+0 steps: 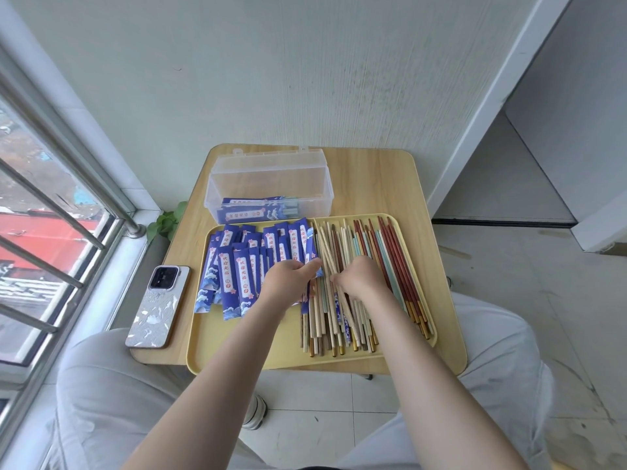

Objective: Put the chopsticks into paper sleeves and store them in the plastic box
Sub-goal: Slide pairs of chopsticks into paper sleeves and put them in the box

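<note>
A yellow tray (237, 354) lies on a small wooden table. Its left half holds several blue paper sleeves (237, 266) with a white label. Its right half holds several loose chopsticks (390, 262), wooden, cream, teal and red. My left hand (290, 279) pinches a blue sleeve (310, 245) at the tray's middle. My right hand (359, 278) grips a pair of pale wooden chopsticks (327, 249) that point away towards the sleeve. Behind the tray stands the clear plastic box (271, 184), lid open, with a few sleeved chopsticks (258, 208) lying in it.
A phone (159, 307) lies on the table left of the tray. The wall is right behind the table, and a barred window (51, 232) runs along the left. A small green plant (168, 220) sits by the sill. My knees are under the table's front edge.
</note>
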